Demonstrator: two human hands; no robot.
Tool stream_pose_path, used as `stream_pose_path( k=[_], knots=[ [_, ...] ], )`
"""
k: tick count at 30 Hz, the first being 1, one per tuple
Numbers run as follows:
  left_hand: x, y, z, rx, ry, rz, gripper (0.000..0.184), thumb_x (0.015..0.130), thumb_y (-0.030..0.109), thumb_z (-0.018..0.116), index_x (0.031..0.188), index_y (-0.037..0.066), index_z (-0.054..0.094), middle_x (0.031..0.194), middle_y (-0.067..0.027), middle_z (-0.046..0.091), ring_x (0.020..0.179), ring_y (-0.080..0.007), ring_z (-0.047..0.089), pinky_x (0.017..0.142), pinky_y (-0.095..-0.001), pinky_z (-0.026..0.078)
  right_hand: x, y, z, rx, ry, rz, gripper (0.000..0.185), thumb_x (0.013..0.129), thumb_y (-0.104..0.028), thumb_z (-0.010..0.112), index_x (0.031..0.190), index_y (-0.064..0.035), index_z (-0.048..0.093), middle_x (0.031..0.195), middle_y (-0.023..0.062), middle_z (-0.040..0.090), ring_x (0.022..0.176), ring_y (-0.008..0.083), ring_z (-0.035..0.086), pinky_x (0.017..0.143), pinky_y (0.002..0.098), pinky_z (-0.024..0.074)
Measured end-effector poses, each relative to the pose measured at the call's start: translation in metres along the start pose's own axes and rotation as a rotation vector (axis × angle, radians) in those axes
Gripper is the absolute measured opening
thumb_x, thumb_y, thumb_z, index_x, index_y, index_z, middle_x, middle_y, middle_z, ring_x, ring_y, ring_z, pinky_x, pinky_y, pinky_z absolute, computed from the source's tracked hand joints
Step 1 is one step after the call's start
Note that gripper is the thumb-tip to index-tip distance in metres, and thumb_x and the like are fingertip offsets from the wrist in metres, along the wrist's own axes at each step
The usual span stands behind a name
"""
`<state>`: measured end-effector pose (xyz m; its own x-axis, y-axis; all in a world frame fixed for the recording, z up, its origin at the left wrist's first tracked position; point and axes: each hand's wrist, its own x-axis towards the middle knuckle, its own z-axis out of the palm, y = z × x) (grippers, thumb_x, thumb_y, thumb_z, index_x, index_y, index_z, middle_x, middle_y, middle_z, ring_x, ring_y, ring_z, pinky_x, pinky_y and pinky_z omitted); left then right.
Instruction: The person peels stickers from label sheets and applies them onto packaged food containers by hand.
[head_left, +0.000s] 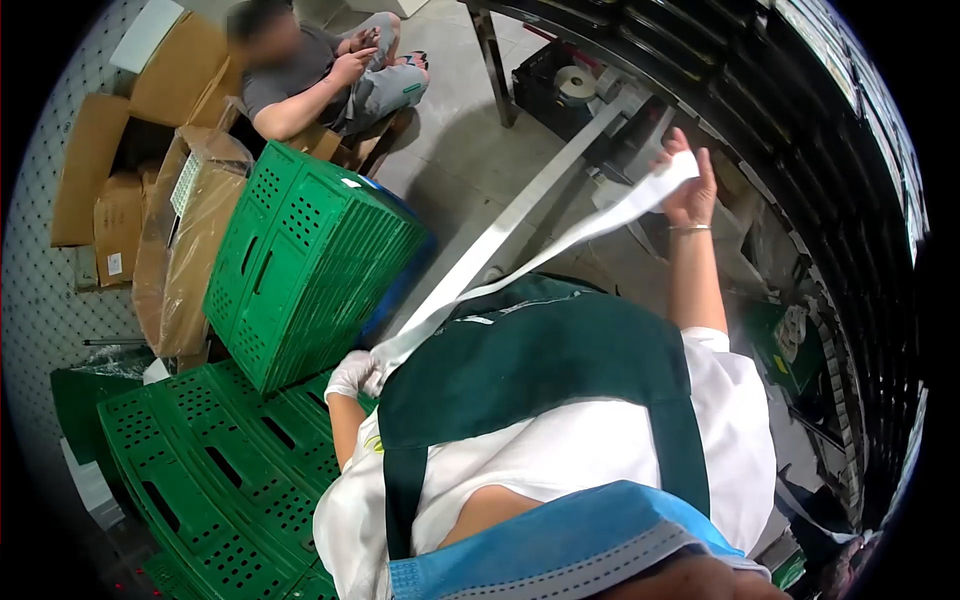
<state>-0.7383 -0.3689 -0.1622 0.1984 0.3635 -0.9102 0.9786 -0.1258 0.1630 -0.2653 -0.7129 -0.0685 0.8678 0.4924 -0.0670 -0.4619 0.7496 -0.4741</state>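
In left hand (352, 375), white strip (630, 204).

Open floor (450, 150) gives me a passage between the upright green crates (325, 255) and the straight pale band (540, 187); that band and the white strip (612, 213) cross the way between my left hand (352, 375) and right hand (688, 190); the crates crowd my left, black shelving (740, 90) curves along my right; ahead, a table leg (491, 70) and black bin (540, 85) obstruct low reaching.
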Motion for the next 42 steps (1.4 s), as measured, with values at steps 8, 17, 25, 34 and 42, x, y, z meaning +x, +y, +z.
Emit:
stream_pose_path(
  k=[8, 17, 25, 34, 42],
  knots=[
    [0.053, 0.043, -0.033, 0.498, 0.3, 0.322, 0.063, 0.059, 0.012, 0.053, 0.119, 0.012, 0.032, 0.106, -0.02, 0.048, 0.089, -0.0299, 0.053, 0.074, -0.0347, 0.042, 0.034, 0.08, 0.063, -1.061, 0.17, -0.299, 0.068, 0.066, -0.019, 0.068, 0.115, 0.0059, 0.028, 0.06, -0.0029, 0.046, 0.053, 0.0056, 0.042, 0.052, 0.0191, 0.0354],
    [-0.082, 0.337, 0.018, -0.332, -0.13, 1.498, 0.051, 0.071, 0.015, 0.06, 0.116, 0.003, 0.038, 0.103, -0.0094, 0.05, 0.086, -0.0168, 0.048, 0.076, -0.0291, 0.039, 0.006, 0.13, 0.136, -1.076, -0.018, -0.224, 0.076, 0.066, -0.014, 0.068, 0.123, -0.0023, 0.019, 0.085, 0.005, 0.049, 0.074, 0.0129, 0.048, 0.066, 0.0255, 0.0399],
    [-0.043, 0.287, -0.059, 0.018, -0.391, 1.175, 0.019, 0.061, 0.01, 0.054, 0.076, 0.005, 0.064, 0.066, -0.0018, 0.061, 0.055, -0.0086, 0.05, 0.053, -0.0246, 0.042, 0.007, 0.026, 0.096, -0.346, -0.058, -0.313, 0.033, 0.082, -0.006, 0.047, 0.113, 0.0, 0.036, 0.073, 0.0035, 0.047, 0.061, 0.0082, 0.043, 0.057, 0.0211, 0.0362],
    [-0.088, 0.319, -0.055, -0.201, -0.33, 1.436, 0.082, 0.059, 0.015, 0.066, 0.129, 0.009, 0.023, 0.132, -0.0114, 0.028, 0.121, -0.0186, 0.028, 0.097, -0.0288, 0.024, 0.043, 0.112, 0.169, -0.785, 0.0, -0.27, 0.025, 0.069, -0.01, 0.066, 0.085, -0.0043, 0.048, 0.068, -0.003, 0.047, 0.059, 0.0046, 0.043, 0.053, 0.0167, 0.0339],
    [-0.092, 0.332, -0.08, -0.877, -0.376, 1.242, 0.019, 0.084, 0.011, 0.046, 0.098, -0.002, 0.049, 0.087, -0.0106, 0.06, 0.066, -0.0122, 0.058, 0.06, -0.023, 0.047, 0.06, 0.136, 0.206, -0.939, -0.151, -0.349, 0.062, 0.068, -0.013, 0.067, 0.114, 0.0015, 0.029, 0.098, 0.011, 0.047, 0.082, 0.0146, 0.049, 0.067, 0.0227, 0.04]
  ],
)
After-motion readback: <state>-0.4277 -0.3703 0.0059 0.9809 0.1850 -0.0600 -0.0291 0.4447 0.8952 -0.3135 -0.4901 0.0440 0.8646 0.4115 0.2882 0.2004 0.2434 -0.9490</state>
